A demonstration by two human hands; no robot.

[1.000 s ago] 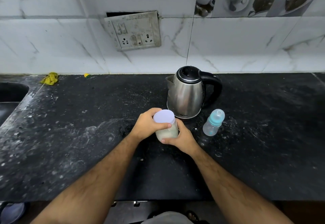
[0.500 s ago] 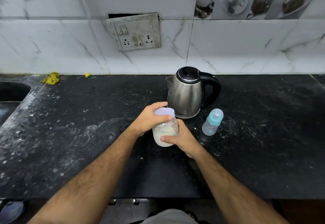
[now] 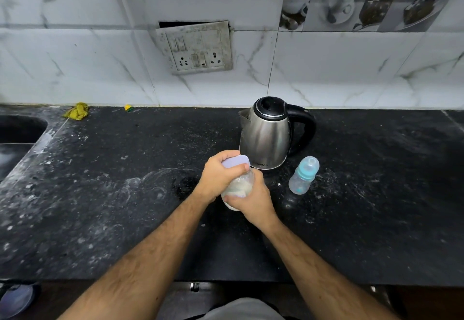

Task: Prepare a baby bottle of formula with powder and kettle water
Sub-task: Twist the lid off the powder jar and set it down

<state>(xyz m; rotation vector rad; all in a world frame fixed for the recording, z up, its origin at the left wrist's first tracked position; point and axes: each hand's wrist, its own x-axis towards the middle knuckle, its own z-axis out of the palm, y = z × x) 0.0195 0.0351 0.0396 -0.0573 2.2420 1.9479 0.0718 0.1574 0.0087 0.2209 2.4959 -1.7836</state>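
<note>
Left hand curled over lilac lid, right hand gripping tilted powder jar above desk

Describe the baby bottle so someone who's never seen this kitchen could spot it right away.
Find the steel kettle standing on the black countertop below the wall socket. Just right of its base stands the baby bottle. It is small and clear with a teal collar, and neither hand touches it.

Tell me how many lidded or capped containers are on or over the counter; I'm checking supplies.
3: the kettle at the back, the baby bottle right of it, and the powder jar held in both hands.
</note>
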